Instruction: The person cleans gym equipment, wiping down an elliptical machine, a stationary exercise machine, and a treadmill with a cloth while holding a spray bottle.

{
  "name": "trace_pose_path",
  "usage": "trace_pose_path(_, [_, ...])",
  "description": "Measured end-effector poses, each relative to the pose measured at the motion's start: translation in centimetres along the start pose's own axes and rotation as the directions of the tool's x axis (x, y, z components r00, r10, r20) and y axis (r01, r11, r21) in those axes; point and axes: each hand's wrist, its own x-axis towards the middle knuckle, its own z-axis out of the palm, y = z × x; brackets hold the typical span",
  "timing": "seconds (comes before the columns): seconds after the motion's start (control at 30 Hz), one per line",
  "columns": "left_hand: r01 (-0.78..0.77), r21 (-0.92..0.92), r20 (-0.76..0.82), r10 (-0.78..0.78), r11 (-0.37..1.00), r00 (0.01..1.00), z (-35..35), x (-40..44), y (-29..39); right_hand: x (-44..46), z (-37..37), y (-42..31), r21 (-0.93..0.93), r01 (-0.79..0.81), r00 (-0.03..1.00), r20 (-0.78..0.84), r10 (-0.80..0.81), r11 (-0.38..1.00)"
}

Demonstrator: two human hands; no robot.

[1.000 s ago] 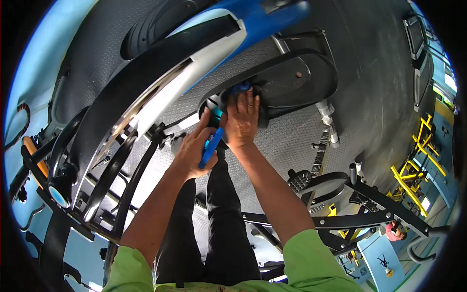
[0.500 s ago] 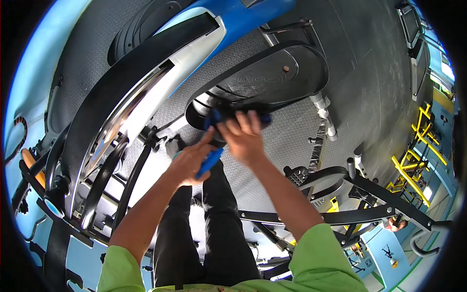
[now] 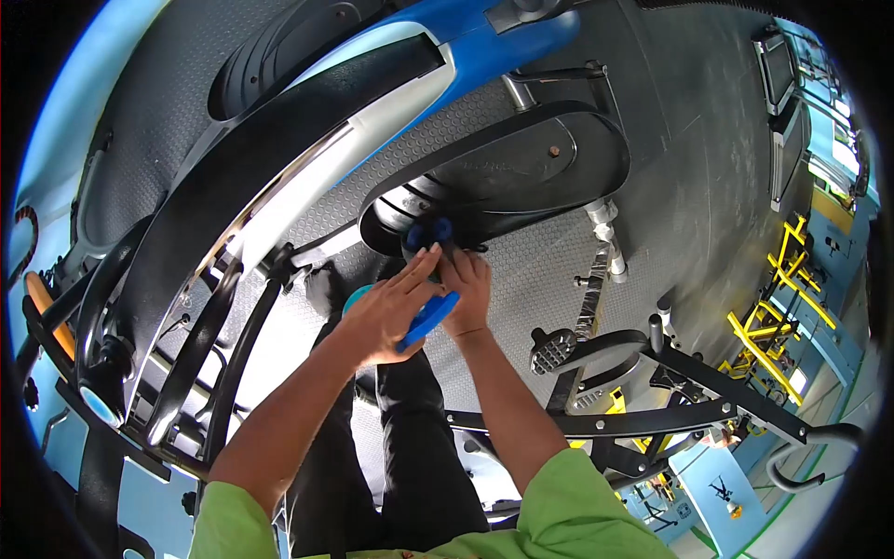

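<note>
My left hand [image 3: 386,317] is closed around a blue object [image 3: 428,321], whose flat, elongated end sticks out below the palm; its kind is hidden. Its fingertips reach forward and meet the fingers of my right hand [image 3: 467,289]. Beyond the fingertips is a dark, bunched blue-and-black item [image 3: 430,231], which my right hand grips from below; I cannot make out its kind. This item lies against the near end of a large black foot pedal [image 3: 503,163] on an exercise machine. Part of a teal rounded thing [image 3: 356,298] shows beside my left hand.
The machine's blue, white and black frame [image 3: 307,149] arches across the upper left. Black handles [image 3: 196,354] rise at left. A wrapped bar [image 3: 592,293] and a small ridged pedal [image 3: 553,351] stand at right. Yellow gym frames [image 3: 778,317] are farther right.
Both hands have drawn closer together, the right one moving slightly down. The blue-and-black item, blurred and spread wider before, is now compact at the pedal's near end. The view has shifted slightly.
</note>
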Motion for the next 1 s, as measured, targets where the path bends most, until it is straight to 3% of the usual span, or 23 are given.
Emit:
trace_pose_path(0.03, [0.007, 0.017, 0.038, -0.008, 1.000, 0.999, -0.3, -0.4, -0.1, 0.9, -1.6, 0.1, -0.035, 0.010, 1.000, 0.020, -0.009, 0.999])
trace_pose_path(0.1, [0.027, 0.057, 0.099, -0.032, 0.998, 0.995, -0.8, -0.7, 0.4, 1.9, -4.6, 3.4, -0.299, 0.015, 0.990, -0.130, -0.056, 0.954])
trace_pose_path(0.23, [0.061, 0.004, 0.064, -0.061, 0.998, 0.996, -0.2, -1.2, 0.8, 6.9, -11.4, 9.4, -0.444, -0.156, 0.877, -0.473, -0.083, 0.882])
trace_pose_path(0.27, [0.058, 0.002, 0.057, -0.058, 0.998, 0.997, 0.0, -1.2, 0.8, 7.3, -12.3, 9.4, -0.448, -0.150, 0.877, -0.473, -0.091, 0.881])
trace_pose_path(0.4, [0.062, -0.087, 0.026, -0.060, 0.994, 0.998, 0.4, -1.2, 1.8, 8.5, -14.6, 8.1, -0.303, -0.145, 0.859, -0.512, -0.032, 0.942])
trace_pose_path(0.47, [0.045, -0.109, -0.024, -0.048, 0.993, 0.999, 0.2, -1.1, 2.4, 9.5, -16.4, 7.6, -0.109, -0.276, 0.650, -0.753, 0.102, 0.955])
trace_pose_path(0.5, [0.059, -0.112, -0.006, -0.060, 0.992, 0.998, -0.1, -1.1, 2.7, 10.2, -17.2, 7.9, 0.033, -0.409, 0.609, -0.734, 0.300, 0.912])
trace_pose_path(0.53, [0.069, -0.118, 0.014, -0.068, 0.991, 0.998, -0.2, -1.1, 3.0, 11.3, -17.2, 7.0, 0.031, -0.405, 0.614, -0.732, 0.297, 0.914])
trace_pose_path(0.6, [0.061, -0.118, -0.004, -0.062, 0.991, 0.998, -0.1, -0.8, 2.9, 14.6, -16.5, 5.9, 0.376, -0.326, 0.730, -0.483, 0.484, 0.867])
trace_pose_path(0.63, [0.060, -0.115, -0.019, -0.063, 0.992, 0.998, -0.1, -0.7, 2.8, 16.3, -16.1, 6.1, 0.084, -0.269, 0.787, -0.555, 0.269, 0.960])
trace_pose_path(0.67, [0.068, -0.116, -0.029, -0.072, 0.991, 0.997, -0.2, -0.5, 2.8, 17.7, -15.6, 6.2, -0.216, -0.191, 0.831, -0.555, 0.040, 0.958])
trace_pose_path(0.7, [0.075, -0.097, -0.030, -0.078, 0.992, 0.996, -0.4, -0.2, 2.8, 19.0, -14.9, 5.4, -0.213, -0.182, 0.836, -0.548, 0.037, 0.960])
trace_pose_path(0.77, [0.084, -0.082, -0.027, -0.086, 0.993, 0.996, -0.2, -0.2, 3.0, 20.9, -13.5, 1.9, -0.651, 0.046, 0.920, -0.268, -0.286, 0.757])
trace_pose_path(0.8, [0.088, -0.092, -0.026, -0.091, 0.992, 0.996, -0.2, 0.0, 2.9, 21.2, -13.1, 0.6, -0.645, 0.117, 0.966, -0.104, -0.238, 0.755])
trace_pose_path(0.87, [0.095, -0.094, -0.036, -0.099, 0.991, 0.994, -0.9, 0.1, 2.7, 21.4, -14.1, 0.8, -0.600, 0.234, 0.968, 0.068, -0.243, 0.765])
trace_pose_path(0.93, [0.114, -0.109, -0.061, -0.121, 0.988, 0.991, -1.5, -0.5, 2.7, 21.6, -16.4, 0.6, -0.760, 0.017, 0.990, -0.079, -0.119, 0.650])
trace_pose_path(0.97, [0.108, -0.116, -0.086, -0.118, 0.987, 0.989, -1.7, -0.9, 2.5, 22.3, -17.4, 0.6, -0.773, -0.203, 0.978, -0.194, 0.081, 0.601])
trace_pose_path(1.0, [0.122, -0.123, -0.098, -0.134, 0.985, 0.986, -1.6, -1.3, 2.2, 22.5, -16.8, 0.5, -0.773, -0.183, 0.982, -0.178, 0.069, 0.607])
